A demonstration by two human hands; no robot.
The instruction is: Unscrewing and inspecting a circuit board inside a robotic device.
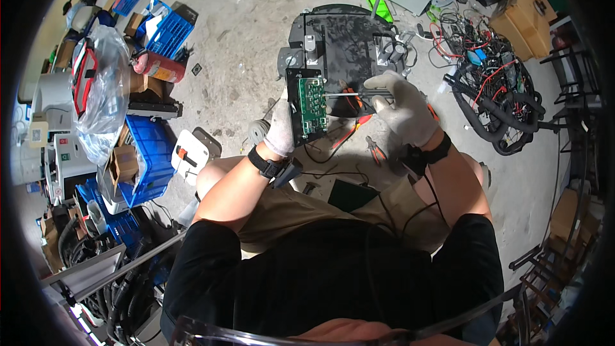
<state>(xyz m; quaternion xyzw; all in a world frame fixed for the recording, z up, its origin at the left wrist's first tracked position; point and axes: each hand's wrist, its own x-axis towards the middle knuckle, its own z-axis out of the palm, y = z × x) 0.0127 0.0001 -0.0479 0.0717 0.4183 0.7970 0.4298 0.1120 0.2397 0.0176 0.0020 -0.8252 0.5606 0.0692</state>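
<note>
My left hand [280,129], in a whitish work glove, grips the left edge of a black mounting plate [295,104] that carries a green circuit board [312,99]. The plate is held up in front of me with the board's components facing right. In my right hand [403,112], also gloved, is a screwdriver [343,95]; its thin shaft points left and its tip is at the board's right edge. Whether the tip touches a screw is too small to tell. Beyond both hands lies a black machine base [349,38] with metal brackets on the floor.
Pliers [375,150] with red-orange handles and a red-yellow tool [355,129] lie on the floor near my knees. A tangle of cables [490,74] sits at the right, near a cardboard box [524,19]. Blue crates [150,160] and a red fire extinguisher [158,66] stand at the left.
</note>
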